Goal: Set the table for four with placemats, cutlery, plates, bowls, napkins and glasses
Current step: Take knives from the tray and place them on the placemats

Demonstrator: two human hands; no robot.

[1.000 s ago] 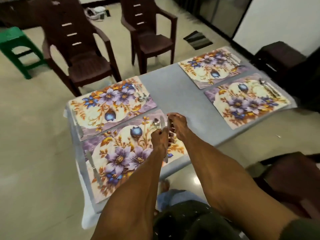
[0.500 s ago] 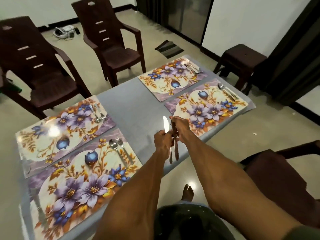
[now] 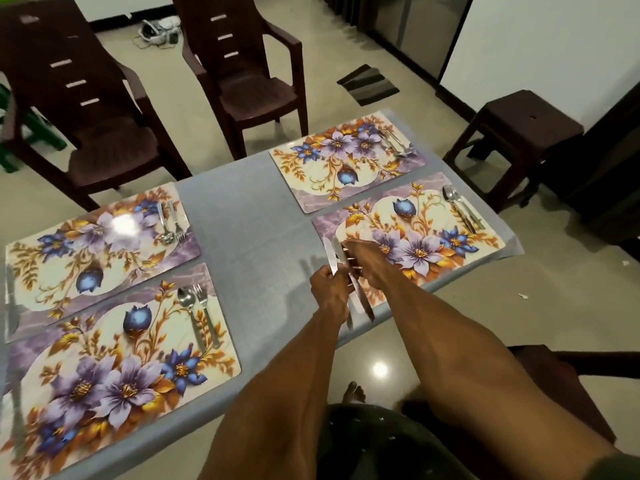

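left hand (image 3: 329, 284) grips knives (image 3: 334, 258) | right hand (image 3: 363, 259) pinches one knife | over near-right placemat (image 3: 433, 237) edge | table (image 3: 249, 216)

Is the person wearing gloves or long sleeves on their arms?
No gloves. The left hand and right hand are bare, with no rings, watch or bracelets showing. Both forearms are uncovered as far as the picture shows, though a bit of dark fabric sits by the right arm at the bottom corner.
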